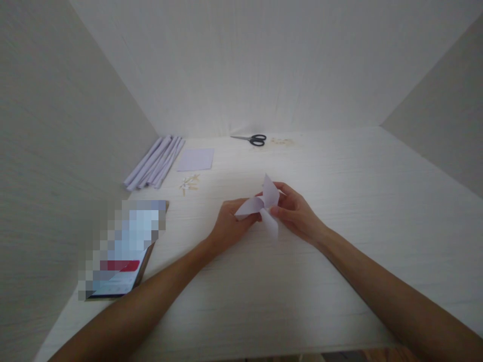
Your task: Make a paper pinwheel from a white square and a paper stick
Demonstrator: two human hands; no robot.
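Observation:
Between my two hands, a little above the table, is a pale paper pinwheel with several curved, pointed blades that meet near its middle. My left hand is closed on its left side, the thumb under the left blade. Thumb and fingers of my right hand pinch it from the right, close to the centre. The blades hide some of my fingertips, and I cannot make out what is at the centre.
Rolled paper tubes lie at the back left beside a square paper stack. Small pale strips lie in front. Black-handled scissors and tiny tan bits are near the back wall. A tablet lies by my left forearm.

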